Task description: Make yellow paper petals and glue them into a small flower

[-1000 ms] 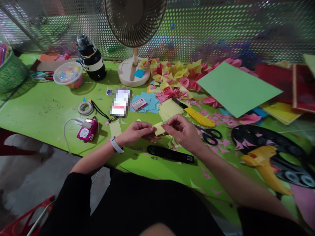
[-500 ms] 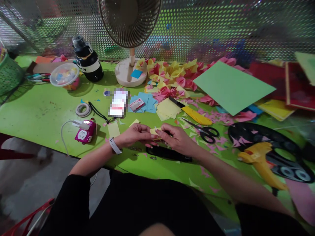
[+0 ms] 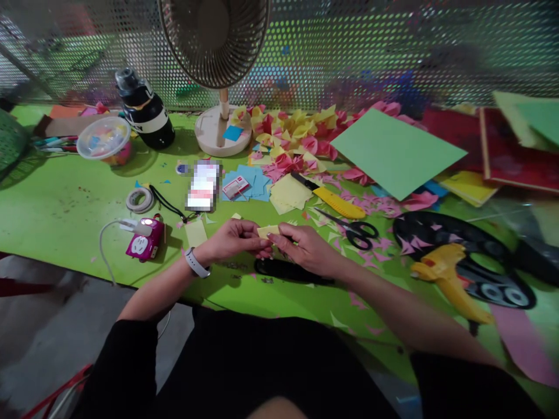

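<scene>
A small piece of yellow paper [image 3: 268,231] is pinched between both hands above the front of the green table. My left hand [image 3: 238,239], with a watch on its wrist, grips the paper's left side. My right hand [image 3: 305,247] is closed on its right side, thumb on top. Under the hands lies a long black object [image 3: 279,270], partly covered by my right hand. Black-handled scissors [image 3: 358,233] and a yellow utility knife [image 3: 338,202] rest to the right. Behind the hands is a stack of pale yellow paper squares [image 3: 289,195].
A fan [image 3: 222,135], a bottle [image 3: 151,119] and folded yellow and pink paper pieces [image 3: 301,131] stand at the back. Left are a phone [image 3: 203,186], a tape roll [image 3: 140,199] and a magenta power adapter [image 3: 146,240]. A yellow glue gun [image 3: 449,279] lies right.
The view has shifted slightly, so the table things appear further left. Both hands keep hold of the yellow paper, in nearly the same pose.
</scene>
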`<action>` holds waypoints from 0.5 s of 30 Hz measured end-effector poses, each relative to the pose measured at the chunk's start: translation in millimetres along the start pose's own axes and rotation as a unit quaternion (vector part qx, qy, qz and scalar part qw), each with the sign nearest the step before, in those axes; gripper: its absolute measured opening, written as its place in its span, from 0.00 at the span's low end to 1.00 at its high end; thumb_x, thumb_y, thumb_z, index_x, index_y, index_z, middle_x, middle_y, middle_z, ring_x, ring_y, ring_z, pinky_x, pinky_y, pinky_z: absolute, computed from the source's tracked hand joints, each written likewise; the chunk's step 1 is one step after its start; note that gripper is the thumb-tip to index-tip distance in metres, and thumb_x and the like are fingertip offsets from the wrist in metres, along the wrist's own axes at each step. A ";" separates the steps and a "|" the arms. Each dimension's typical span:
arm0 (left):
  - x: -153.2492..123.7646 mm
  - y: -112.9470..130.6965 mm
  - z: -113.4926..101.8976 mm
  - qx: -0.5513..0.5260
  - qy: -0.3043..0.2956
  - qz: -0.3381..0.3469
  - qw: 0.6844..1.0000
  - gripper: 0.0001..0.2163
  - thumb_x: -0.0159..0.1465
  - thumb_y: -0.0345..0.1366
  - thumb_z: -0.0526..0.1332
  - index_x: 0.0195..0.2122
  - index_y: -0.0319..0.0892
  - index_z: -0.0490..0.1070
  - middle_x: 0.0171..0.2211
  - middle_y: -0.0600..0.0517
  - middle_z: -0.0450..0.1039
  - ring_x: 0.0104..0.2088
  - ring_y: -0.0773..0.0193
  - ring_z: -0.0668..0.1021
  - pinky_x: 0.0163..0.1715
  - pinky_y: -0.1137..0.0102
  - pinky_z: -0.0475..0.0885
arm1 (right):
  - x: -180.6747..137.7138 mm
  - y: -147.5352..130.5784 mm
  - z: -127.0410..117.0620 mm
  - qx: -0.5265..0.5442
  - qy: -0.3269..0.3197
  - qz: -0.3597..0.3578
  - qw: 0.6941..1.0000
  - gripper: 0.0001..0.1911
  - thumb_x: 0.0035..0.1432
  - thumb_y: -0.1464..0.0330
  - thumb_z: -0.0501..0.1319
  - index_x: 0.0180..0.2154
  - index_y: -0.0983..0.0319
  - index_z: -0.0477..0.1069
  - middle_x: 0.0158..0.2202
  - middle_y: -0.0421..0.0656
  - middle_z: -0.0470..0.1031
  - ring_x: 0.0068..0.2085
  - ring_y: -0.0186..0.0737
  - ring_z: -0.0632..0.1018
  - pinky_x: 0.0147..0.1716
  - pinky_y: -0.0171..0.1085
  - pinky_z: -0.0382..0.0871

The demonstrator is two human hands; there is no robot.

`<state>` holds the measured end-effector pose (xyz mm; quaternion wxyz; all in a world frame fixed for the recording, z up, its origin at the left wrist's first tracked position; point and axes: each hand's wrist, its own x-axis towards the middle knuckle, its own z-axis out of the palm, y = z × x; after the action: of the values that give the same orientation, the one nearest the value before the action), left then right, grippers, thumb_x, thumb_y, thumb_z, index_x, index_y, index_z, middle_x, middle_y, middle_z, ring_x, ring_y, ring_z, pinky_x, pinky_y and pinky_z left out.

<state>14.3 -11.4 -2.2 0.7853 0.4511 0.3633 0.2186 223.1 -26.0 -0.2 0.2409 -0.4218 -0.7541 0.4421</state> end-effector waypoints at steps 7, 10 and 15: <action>1.9 -2.9 -8.0 -0.001 0.031 0.022 0.999 0.19 0.53 0.45 0.73 0.33 0.35 0.71 0.30 0.49 0.80 0.31 0.66 0.83 0.31 0.75 0.77 | 3.4 4.9 -7.0 0.078 -0.102 0.084 0.988 0.22 0.66 0.50 0.51 0.32 0.60 0.67 0.26 0.41 0.72 0.24 0.36 0.73 0.25 0.36 0.65; 3.2 -3.5 -9.5 -0.005 0.065 0.029 0.997 0.19 0.54 0.46 0.72 0.35 0.37 0.69 0.33 0.48 0.81 0.32 0.64 0.83 0.26 0.76 0.75 | -2.9 3.3 -25.5 -0.014 -0.092 0.081 0.992 0.21 0.66 0.52 0.51 0.30 0.60 0.69 0.26 0.43 0.73 0.24 0.37 0.72 0.25 0.38 0.63; 6.9 -4.4 -9.8 -0.001 0.108 0.058 0.992 0.19 0.55 0.46 0.72 0.36 0.38 0.69 0.35 0.50 0.80 0.34 0.64 0.83 0.26 0.76 0.75 | -44.6 20.9 -83.4 -0.244 0.015 0.213 0.946 0.13 0.61 0.58 0.58 0.38 0.59 0.74 0.37 0.50 0.77 0.31 0.45 0.75 0.27 0.40 0.62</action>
<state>11.3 -3.6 -11.8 0.7278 0.4448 0.4190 0.3113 316.9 -19.9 23.2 0.0425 -0.6253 -0.7274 0.2794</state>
